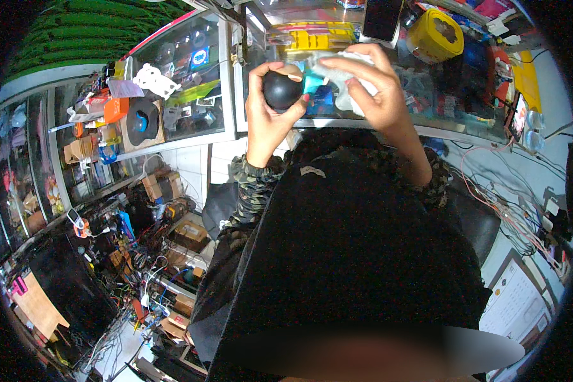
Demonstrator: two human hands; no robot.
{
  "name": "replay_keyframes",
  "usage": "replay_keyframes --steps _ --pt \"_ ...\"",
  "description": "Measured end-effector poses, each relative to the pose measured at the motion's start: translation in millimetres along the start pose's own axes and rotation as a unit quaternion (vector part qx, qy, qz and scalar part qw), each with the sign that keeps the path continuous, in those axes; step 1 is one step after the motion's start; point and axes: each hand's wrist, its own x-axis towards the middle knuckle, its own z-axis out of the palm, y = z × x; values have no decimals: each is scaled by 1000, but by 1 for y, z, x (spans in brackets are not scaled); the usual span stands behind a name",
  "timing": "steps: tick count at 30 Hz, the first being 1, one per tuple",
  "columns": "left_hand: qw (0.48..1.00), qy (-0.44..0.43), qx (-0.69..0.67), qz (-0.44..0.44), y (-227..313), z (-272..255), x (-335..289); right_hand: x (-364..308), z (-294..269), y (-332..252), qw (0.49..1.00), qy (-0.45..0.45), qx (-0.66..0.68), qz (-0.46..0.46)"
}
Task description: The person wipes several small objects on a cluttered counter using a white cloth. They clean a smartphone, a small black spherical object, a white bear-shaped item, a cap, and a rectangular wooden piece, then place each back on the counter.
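Note:
My left hand (267,127) is wrapped round a smooth, rounded black object (282,91), its thumb and fingers along the sides. What kind of object it is, I cannot tell. A beige patch shows at its upper edge. To its right, my right hand (385,95) has a crumpled white cloth (342,97) between thumb and fingers, the cloth hanging down on the left of the palm. Cloth and black object are close together but look apart. Both hands are above a glass-topped counter (452,127).
A yellow container (436,35) and a dark-screened phone (382,19) stand on the far side of the counter. Leftward, a second glass case (194,137) bears a black disc (143,121) and small boxes. Loose cables (500,207) hang at the right.

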Motion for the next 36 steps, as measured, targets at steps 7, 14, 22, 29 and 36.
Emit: replay_keyframes --steps 7,14,22,29,36 --pt "1000 -10 -16 -22 11 3 0 3 -5 -7 999 22 -44 9" --pt "998 -5 -31 -50 12 1 1 7 -4 -10 998 29 -46 29" --pt "999 6 -29 -13 8 1 3 9 -9 -4 998 5 -38 45" --pt "999 20 18 39 9 6 7 5 16 -14 998 35 -51 32" --pt "999 24 33 28 16 6 12 10 25 3 997 74 -1 1"
